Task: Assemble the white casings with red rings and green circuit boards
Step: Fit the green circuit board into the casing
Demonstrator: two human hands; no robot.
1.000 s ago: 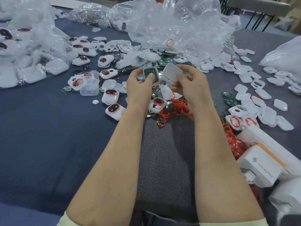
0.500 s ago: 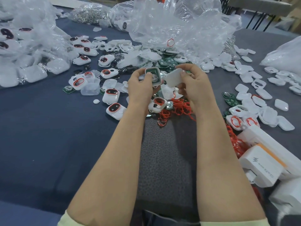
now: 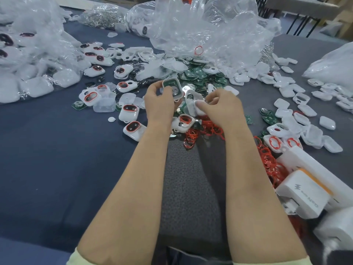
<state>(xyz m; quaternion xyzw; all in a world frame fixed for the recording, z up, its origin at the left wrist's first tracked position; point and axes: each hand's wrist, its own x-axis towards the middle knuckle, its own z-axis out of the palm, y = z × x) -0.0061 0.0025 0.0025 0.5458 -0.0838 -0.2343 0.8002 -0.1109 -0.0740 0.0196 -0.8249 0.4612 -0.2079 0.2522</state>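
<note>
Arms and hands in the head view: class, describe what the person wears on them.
The left hand and right hand are ungloved, with no rings or watch showing. Both forearms are bare; pale yellow-green sleeve edges show at the bottom.

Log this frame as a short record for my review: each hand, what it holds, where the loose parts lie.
left hand: grips a casing with a green board inside, open side toward the camera
right hand: pinches a white cover, close to the casing, not closed on it
rings: red pile just below the hands
boards: heap beyond the hands, by the clear bag
finished casings: scattered to the left
</note>
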